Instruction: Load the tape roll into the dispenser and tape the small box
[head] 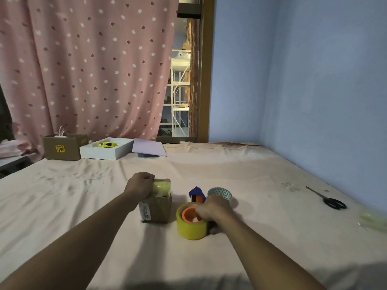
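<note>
Fingers (201,214) of the right hand (215,209) curl into the orange hub of the dispenser (196,195), gripping it with the yellow tape roll (189,227) seated around that hub, all resting on the bed (209,168). Left hand (139,186) is closed in a fist on the far top edge of the small box (156,206), pinning it down — the box sits just left of the roll. Risks from here, as I read it: the soft bedsheet gives under pressure, so the box could tip or slide when tape is pulled across. The roll might not be fully seated and could slip off the hub. A second, patterned roll (219,193) sits just behind the right hand — easy to knock.
</note>
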Motion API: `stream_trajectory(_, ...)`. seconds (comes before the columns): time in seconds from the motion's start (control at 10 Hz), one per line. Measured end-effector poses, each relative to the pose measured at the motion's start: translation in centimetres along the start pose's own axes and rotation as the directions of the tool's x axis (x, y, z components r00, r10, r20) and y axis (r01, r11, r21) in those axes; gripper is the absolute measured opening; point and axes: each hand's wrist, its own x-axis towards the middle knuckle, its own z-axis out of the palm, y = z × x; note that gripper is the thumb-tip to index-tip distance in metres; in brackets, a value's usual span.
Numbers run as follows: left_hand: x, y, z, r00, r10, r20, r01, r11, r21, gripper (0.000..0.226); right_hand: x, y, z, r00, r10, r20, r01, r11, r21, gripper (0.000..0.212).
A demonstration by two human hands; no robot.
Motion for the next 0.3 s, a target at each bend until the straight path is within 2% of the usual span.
stream_trajectory(0.2,-0.82,0.49,-0.04,0.998,0.021,-0.055,-0.02,0.999,0.027,0.041,-0.21,0.08,-0.41,0.998,0.04,0.038,-0.04,0.999,-0.009,0.027)
stream_trajectory(0.3,-1.07,0.92,0.02,0.998,0.007,-0.056,-0.003,0.997,0.078,0.041,-0.17,0.09,-0.82,0.991,0.048,0.127,-0.052,0.998,0.027,0.034)
